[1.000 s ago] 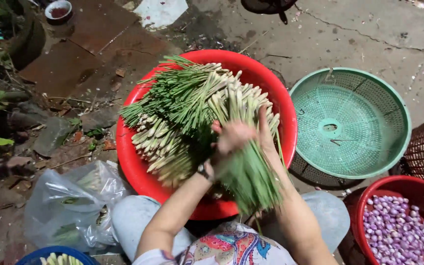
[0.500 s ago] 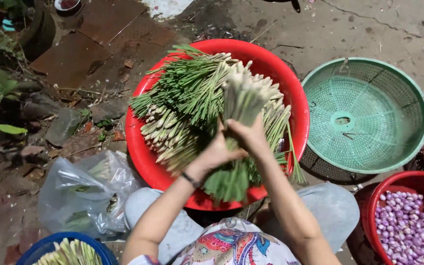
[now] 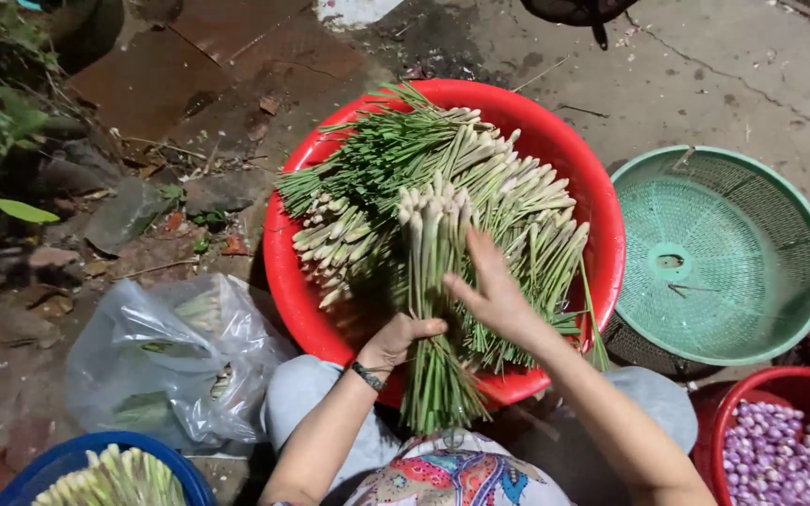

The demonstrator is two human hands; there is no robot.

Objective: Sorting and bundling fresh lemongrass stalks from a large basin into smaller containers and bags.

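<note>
Concrete ground, red basin (image 3: 602, 201) of lemongrass stalks.
Left hand (image 3: 396, 339) is clenched around a lemongrass bundle (image 3: 435, 281) above the basin; right hand (image 3: 494, 292), fingers spread, presses flat against the bundle.

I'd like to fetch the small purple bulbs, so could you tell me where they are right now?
In the head view they fill a red tub at the bottom right corner, beside the person's right arm, just below the green basket.
</note>
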